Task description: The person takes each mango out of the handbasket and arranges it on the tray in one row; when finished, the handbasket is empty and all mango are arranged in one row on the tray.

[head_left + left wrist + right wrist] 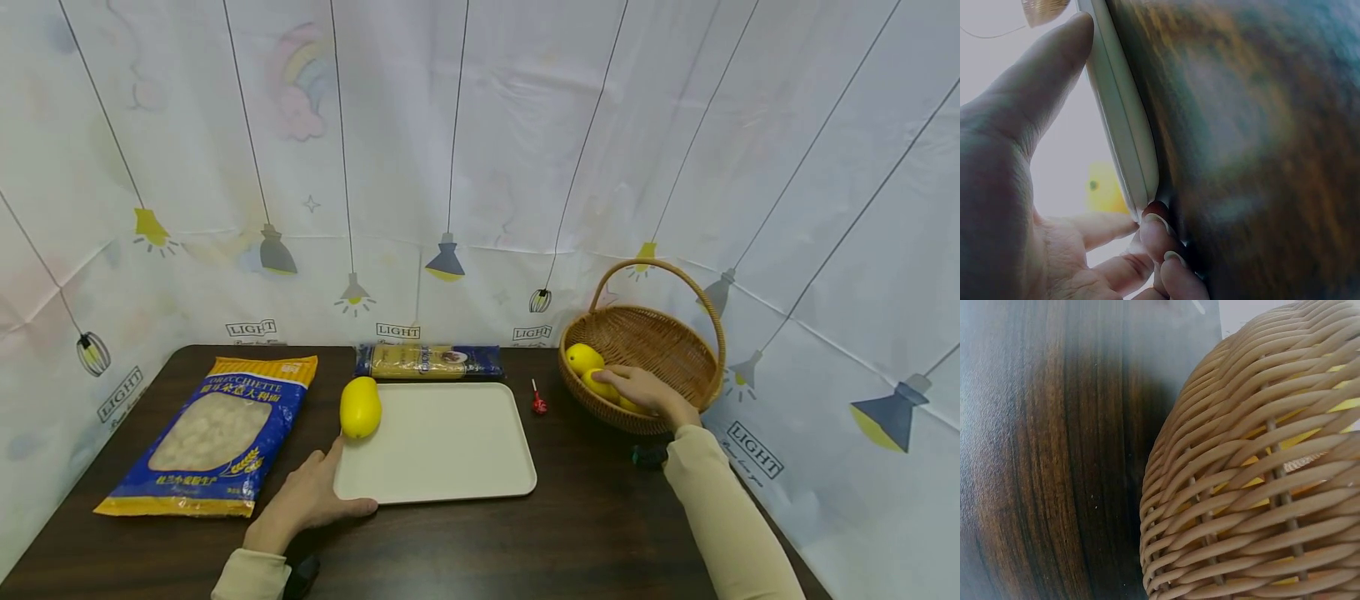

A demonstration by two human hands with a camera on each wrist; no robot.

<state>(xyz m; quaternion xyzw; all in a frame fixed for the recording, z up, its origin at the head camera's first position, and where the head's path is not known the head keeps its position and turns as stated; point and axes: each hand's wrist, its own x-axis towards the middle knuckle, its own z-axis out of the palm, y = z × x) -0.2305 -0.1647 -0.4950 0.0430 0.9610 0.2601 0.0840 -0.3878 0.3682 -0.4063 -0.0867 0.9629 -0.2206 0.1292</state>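
Observation:
A white rectangular tray (442,450) lies on the table, its front left corner held by my left hand (311,492). The thumb runs along its front edge and the other fingers bend at its left side, as the left wrist view also shows. A smooth, oblong yellow fruit, like a mango (361,407), rests on the tray's back left part. My right hand (648,392) reaches into a wicker basket (660,333) and grips a lemon (597,385); part of this grip is hidden. Another lemon (583,358) lies behind it. The right wrist view mostly shows the woven wall (1254,462).
A blue and yellow bag of orecchiette (213,433) lies on the left. Behind the tray is a long pasta packet (427,362). A red-wrapped lollipop (538,402) sits between tray and basket. Printed curtains (480,167) surround the dark wooden table (525,542).

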